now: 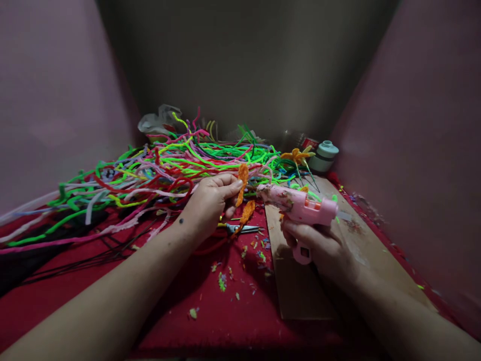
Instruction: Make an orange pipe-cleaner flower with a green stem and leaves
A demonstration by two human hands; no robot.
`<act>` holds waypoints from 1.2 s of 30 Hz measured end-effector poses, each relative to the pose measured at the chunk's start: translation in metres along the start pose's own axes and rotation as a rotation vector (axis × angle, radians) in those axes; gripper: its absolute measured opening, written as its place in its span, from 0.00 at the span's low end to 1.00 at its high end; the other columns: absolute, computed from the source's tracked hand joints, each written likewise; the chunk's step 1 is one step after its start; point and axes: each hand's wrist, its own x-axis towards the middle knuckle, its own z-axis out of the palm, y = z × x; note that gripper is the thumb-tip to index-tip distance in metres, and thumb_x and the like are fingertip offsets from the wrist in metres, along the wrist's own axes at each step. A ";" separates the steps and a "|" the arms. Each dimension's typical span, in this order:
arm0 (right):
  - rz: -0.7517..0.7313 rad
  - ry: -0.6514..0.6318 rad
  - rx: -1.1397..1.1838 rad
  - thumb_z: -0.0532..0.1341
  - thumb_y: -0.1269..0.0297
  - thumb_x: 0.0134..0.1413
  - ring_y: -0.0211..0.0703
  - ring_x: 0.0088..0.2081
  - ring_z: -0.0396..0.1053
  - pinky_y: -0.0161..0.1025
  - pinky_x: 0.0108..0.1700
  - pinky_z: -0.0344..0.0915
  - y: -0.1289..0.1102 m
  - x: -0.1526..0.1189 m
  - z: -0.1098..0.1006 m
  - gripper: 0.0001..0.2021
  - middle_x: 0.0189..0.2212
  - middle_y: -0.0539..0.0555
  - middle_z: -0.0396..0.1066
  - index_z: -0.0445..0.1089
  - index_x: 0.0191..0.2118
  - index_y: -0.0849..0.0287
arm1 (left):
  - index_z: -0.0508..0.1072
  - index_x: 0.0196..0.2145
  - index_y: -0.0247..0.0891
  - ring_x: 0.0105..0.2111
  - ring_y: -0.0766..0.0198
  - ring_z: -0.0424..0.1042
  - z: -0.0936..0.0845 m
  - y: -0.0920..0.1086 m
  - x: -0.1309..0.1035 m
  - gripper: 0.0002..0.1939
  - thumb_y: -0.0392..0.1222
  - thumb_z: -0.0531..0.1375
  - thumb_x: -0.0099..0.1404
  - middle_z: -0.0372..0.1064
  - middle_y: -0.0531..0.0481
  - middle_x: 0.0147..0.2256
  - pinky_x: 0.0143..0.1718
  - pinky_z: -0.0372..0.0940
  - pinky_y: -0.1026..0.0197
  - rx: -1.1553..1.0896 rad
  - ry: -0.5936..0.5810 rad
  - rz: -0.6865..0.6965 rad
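Observation:
My left hand (216,200) pinches an orange fuzzy petal (243,180) made of pipe cleaner, held upright between thumb and fingers. In my right hand (319,245) is a pink glue gun (300,203), its stained nozzle pointing left toward the petal, with a gap between them. A second orange petal (247,213) appears just below my left hand; I cannot tell whether it touches the hand. Beneath it, a pair of scissors (240,228) with yellow handles lies on the red cloth, the handles partly hidden by my hand.
Many coloured pipe cleaners (180,165) are heaped across the back and left. A cardboard sheet (296,296) lies under my right hand. Behind it are an orange pipe-cleaner flower (298,156) and a pale green container (324,156). Fuzzy scraps (222,281) litter the red cloth (210,321).

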 end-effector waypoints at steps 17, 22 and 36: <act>0.032 0.059 0.081 0.60 0.60 0.50 0.37 0.21 0.59 0.35 0.21 0.55 0.010 0.000 -0.003 0.09 0.19 0.49 0.63 0.66 0.24 0.57 | 0.62 0.21 0.35 0.10 0.78 0.52 0.004 0.005 -0.005 0.12 0.40 0.57 0.61 0.54 0.59 0.13 0.13 0.44 0.72 0.054 -0.030 -0.041; 0.025 0.054 0.103 0.59 0.61 0.51 0.37 0.22 0.60 0.35 0.23 0.57 0.012 0.000 -0.003 0.08 0.20 0.50 0.64 0.67 0.25 0.58 | 0.61 0.20 0.36 0.10 0.78 0.51 0.005 0.005 -0.006 0.13 0.40 0.57 0.60 0.54 0.59 0.13 0.13 0.44 0.72 0.049 -0.034 -0.045; 0.039 0.169 0.029 0.60 0.61 0.50 0.37 0.22 0.63 0.34 0.22 0.59 -0.004 0.006 -0.003 0.08 0.21 0.50 0.66 0.69 0.33 0.60 | 0.63 0.22 0.35 0.10 0.77 0.53 0.004 0.005 -0.004 0.10 0.40 0.58 0.58 0.57 0.59 0.14 0.13 0.45 0.72 0.027 -0.016 -0.048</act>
